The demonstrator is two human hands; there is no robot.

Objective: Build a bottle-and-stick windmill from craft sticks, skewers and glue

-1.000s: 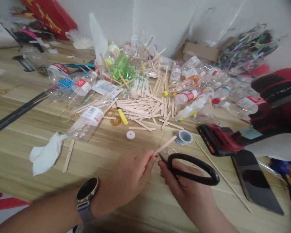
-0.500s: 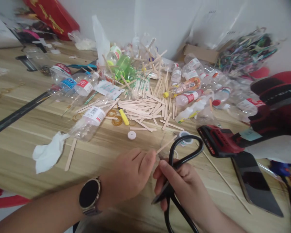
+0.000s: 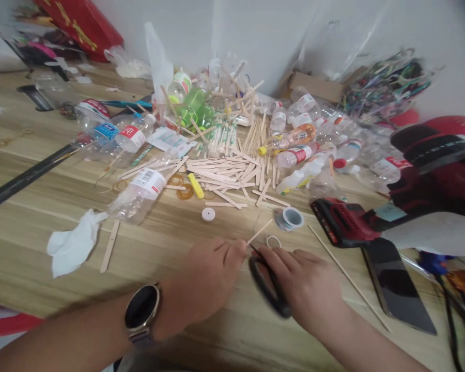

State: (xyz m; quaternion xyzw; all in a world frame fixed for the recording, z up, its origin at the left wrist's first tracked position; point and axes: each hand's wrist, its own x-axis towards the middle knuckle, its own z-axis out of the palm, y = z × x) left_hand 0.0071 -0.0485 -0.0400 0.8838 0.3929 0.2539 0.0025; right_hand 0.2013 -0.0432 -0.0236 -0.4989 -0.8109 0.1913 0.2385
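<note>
My left hand (image 3: 207,279), with a watch (image 3: 142,308) on its wrist, is closed in a pinch on a thin wooden stick (image 3: 261,231) that juts up to the right. My right hand (image 3: 310,287) wraps around black-handled scissors (image 3: 281,307). One handle loop shows below its fingers, smeared by motion; most of the scissors is hidden by the hand. Their dark tip lies close beside my left fingertips. Just beyond the hands are a pale ring (image 3: 273,242) and a small spool (image 3: 290,219).
Wooden craft sticks (image 3: 227,173) are heaped mid-table, with a yellow-handled tool (image 3: 196,185) and a white disc (image 3: 208,214) in front. Plastic bottles (image 3: 145,186) lie around them. At right are a red-black power tool (image 3: 344,219), a phone (image 3: 399,284) and a long thin stick (image 3: 349,276).
My right hand has turned over, palm down, and the scissors have swung from upright to mostly under it. The spool is now uncovered. My left hand keeps its pinch on the stick.
</note>
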